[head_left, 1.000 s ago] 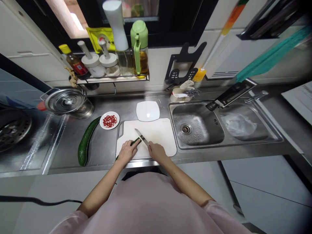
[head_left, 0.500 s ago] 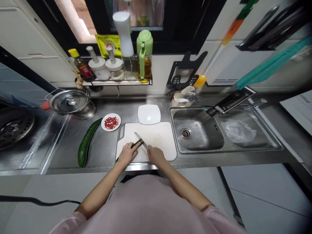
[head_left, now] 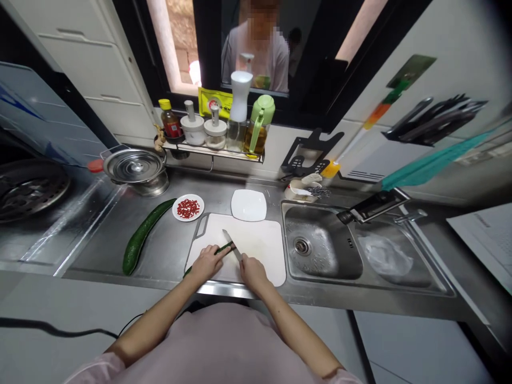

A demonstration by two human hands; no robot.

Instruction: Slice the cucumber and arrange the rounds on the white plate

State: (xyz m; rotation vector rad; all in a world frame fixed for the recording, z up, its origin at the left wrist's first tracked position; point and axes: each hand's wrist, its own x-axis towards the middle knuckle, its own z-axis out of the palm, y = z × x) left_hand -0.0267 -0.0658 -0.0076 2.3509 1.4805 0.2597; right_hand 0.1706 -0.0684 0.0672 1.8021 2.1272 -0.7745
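A white cutting board [head_left: 264,245] with a grey rim lies on the steel counter. My left hand [head_left: 207,264] presses a long, thin, dark green cucumber strip [head_left: 224,248] onto it, fingers closed over the strip. The strip's near end shows past the wrist at the board's lower left. Closed around a knife's handle, my right hand [head_left: 254,272] is at the right of the board. The knife [head_left: 231,240] has its blade across the strip's right end, tip pointing away from me; whether it has cut in, I cannot tell. A whole cucumber [head_left: 144,237] lies further left.
Behind the board are a white square plate [head_left: 248,205] and a small plate [head_left: 176,209] of red pieces. A lidded steel pot [head_left: 150,186] stands at the back left, under a condiment rack [head_left: 224,152]. To the right is a double sink [head_left: 324,272] with a plastic bag [head_left: 386,256].
The head view has tilted upward and turned, so more of the window and wall shows. Both hands keep their places on the board, the knife still across the strip's right end.
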